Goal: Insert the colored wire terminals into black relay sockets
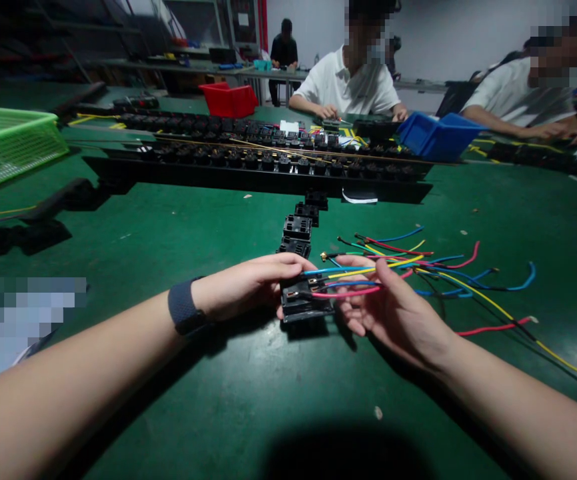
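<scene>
My left hand (pixel 248 283), with a dark band at the wrist, grips a black plastic socket module (pixel 306 308) by its left side. Blue, yellow and pink wires (pixel 353 291) run out of the module to the right. Around these wires my right hand (pixel 393 307) is curled, thumb on top and fingers beneath, so the wires lie across it. More loose coloured wires (pixel 468 275) with metal ends spread over the table beyond my right hand. Just past the module, a row of similar black modules (pixel 297 227) leads away from me.
Across the green table (pixel 168 227) stands a long black rail (pixel 258 179) lined with modules. A green basket (pixel 13 147) is at the left, a red bin (pixel 228 100) and a blue bin (pixel 438 135) farther back. Two people in white shirts work opposite; another sits behind.
</scene>
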